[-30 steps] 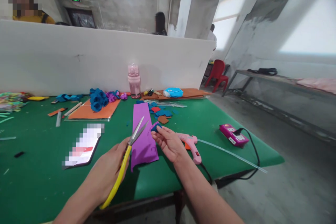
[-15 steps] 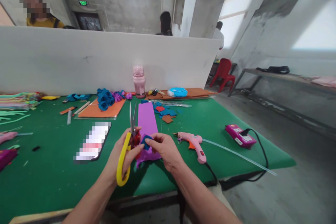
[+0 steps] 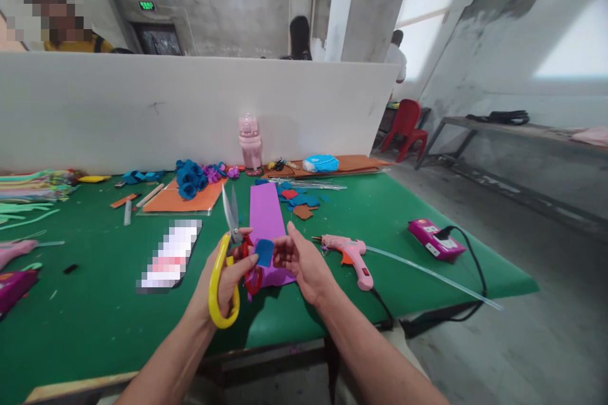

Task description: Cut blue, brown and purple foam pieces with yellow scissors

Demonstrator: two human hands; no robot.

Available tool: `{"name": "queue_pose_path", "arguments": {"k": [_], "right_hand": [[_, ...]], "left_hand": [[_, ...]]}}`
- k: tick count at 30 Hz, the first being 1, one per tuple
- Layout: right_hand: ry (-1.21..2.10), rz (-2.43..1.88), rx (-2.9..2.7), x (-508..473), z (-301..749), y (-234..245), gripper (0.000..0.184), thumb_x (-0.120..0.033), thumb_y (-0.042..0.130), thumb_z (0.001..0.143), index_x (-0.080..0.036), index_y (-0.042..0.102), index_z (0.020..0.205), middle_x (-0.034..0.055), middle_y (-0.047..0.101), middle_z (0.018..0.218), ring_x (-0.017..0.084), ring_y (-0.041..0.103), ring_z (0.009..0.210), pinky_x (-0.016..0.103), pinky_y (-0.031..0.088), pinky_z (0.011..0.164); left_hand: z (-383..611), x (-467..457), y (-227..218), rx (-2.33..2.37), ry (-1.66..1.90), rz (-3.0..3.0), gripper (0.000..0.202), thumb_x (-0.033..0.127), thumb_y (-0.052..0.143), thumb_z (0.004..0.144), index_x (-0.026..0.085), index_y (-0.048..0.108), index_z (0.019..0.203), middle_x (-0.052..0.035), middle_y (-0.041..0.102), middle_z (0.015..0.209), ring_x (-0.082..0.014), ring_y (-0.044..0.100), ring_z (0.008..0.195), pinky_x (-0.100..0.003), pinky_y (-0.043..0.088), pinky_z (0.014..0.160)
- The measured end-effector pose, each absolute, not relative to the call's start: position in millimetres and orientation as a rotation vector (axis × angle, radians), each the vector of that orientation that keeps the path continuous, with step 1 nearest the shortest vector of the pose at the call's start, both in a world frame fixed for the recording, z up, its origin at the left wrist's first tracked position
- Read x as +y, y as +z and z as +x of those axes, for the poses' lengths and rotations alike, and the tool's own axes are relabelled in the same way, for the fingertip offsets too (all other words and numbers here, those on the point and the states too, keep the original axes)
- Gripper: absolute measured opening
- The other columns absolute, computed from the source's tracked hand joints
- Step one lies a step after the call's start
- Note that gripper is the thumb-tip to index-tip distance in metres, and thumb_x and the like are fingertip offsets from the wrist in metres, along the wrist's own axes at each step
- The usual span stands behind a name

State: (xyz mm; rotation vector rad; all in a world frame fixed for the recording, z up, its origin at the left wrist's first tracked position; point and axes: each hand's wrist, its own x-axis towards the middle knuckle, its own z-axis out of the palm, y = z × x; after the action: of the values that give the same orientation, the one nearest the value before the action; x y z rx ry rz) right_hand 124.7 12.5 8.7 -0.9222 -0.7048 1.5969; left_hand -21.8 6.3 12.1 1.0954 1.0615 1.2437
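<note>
My left hand holds scissors with one yellow and one red handle, their blades pointing up and slightly parted. Between the thumb and fingertips of that hand is a small blue piece of sheet material, rounded at its corners. Just to the right of it is my right hand, thumb raised and fingers loosely curled, with nothing visible in it. A purple strip lies on the table beneath both hands, its near end partly hidden by them.
A pink glue gun with a long clear stick lies right of my hands. Beyond it is a magenta power box. A phone rests at left. Blue, red and brown scraps and a pink bottle are farther back.
My right hand has let go of the blue piece and opened beside it. The blue piece now shows flat in my left fingers. The scissors have tilted left.
</note>
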Motion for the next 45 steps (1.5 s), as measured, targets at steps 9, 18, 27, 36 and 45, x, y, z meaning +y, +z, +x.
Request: {"name": "queue_pose_path", "arguments": {"k": [9,18,27,36,45], "right_hand": [[1.58,-0.889,-0.865,5.6,118.9,6.3,0.031,-0.04,0.078,0.055,-0.014,0.066,0.067,-0.0039,0.055,0.055,0.006,0.044,0.049,0.02,0.035,0.05],[1.345,-0.974,-0.961,6.0,115.6,2.8,0.025,-0.034,0.072,0.063,-0.013,0.063,0.055,-0.0058,0.047,0.048,0.005,0.034,0.046,0.021,0.023,0.046],[1.437,-0.931,-0.874,5.5,115.2,2.4,0.023,-0.033,0.075,0.059,-0.012,0.067,0.063,-0.0034,0.057,0.052,0.005,0.043,0.047,0.02,0.032,0.048],[1.417,-0.697,-0.447,23.0,147.7,15.8,0.024,-0.028,0.081,0.053,-0.018,0.068,0.071,-0.0043,0.067,0.065,0.006,0.055,0.053,0.016,0.043,0.051],[1.398,-0.617,-0.283,26.4,147.8,8.3,0.02,-0.022,0.078,0.06,-0.018,0.065,0.074,-0.005,0.067,0.062,0.007,0.058,0.053,0.017,0.047,0.052]], "left_hand": [[-18.7,7.0,8.0,1.028,1.25,1.077,0.06,0.024,0.073,0.066,0.024,0.05,0.121,0.0052,0.058,0.074,-0.0072,0.055,0.059,-0.017,0.046,0.056],[-16.7,4.8,8.9,1.079,1.231,1.223,0.058,0.02,0.071,0.063,0.022,0.051,0.118,0.0063,0.055,0.075,-0.0065,0.052,0.061,-0.016,0.045,0.057],[-14.8,3.2,13.0,1.144,1.204,1.426,0.048,0.027,0.066,0.07,0.022,0.049,0.115,0.0036,0.057,0.079,-0.0107,0.057,0.07,-0.02,0.048,0.063],[-34.8,-20.4,34.2,1.364,0.445,2.056,0.031,0.03,0.037,0.086,0.024,0.04,0.116,0.0027,0.053,0.066,-0.0149,0.051,0.054,-0.023,0.039,0.049],[-20.1,-33.1,48.6,1.542,0.093,2.331,0.038,0.019,0.029,0.084,0.02,0.036,0.121,-0.0103,0.062,0.091,-0.0247,0.061,0.077,-0.034,0.044,0.067]]}}
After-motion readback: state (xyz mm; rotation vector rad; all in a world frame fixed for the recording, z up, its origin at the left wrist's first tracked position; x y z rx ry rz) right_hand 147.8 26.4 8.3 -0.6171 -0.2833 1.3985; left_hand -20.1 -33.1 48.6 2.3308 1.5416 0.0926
